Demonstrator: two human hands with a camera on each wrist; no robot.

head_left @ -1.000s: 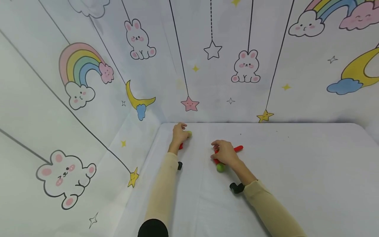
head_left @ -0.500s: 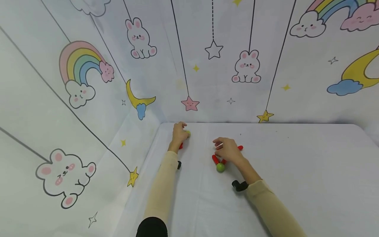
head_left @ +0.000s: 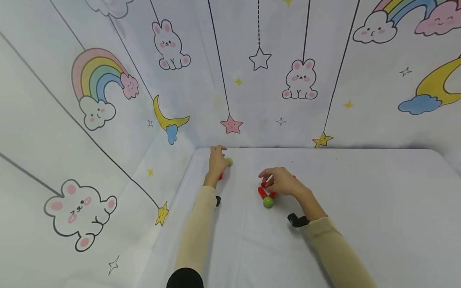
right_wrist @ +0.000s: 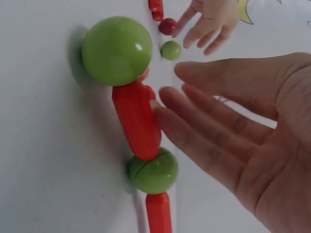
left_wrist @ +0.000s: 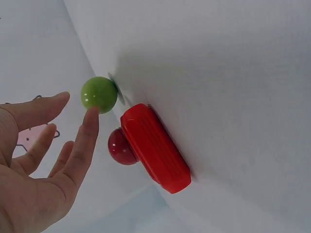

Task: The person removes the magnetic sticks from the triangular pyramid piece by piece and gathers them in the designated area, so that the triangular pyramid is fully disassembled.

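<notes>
In the head view my left hand is at the back left of the table, beside a green ball. The left wrist view shows a fingertip at this green ball, the fingers parted and not round it. A fluted red rod and a dark red ball lie alongside. My right hand hovers over red rods joined to a green ball. In the right wrist view a fingertip meets the red rod between two green balls; thumb and fingers are apart.
A white cloth covers the table. Behind and to the left stand white curtains printed with bunnies, stars and rainbows. A black wrist camera sits at the right cuff. Another red rod runs below the grooved green ball.
My right hand has shifted slightly right, uncovering the red rods by the near green ball and covering more of the far rod. The left hand has hardly moved.
</notes>
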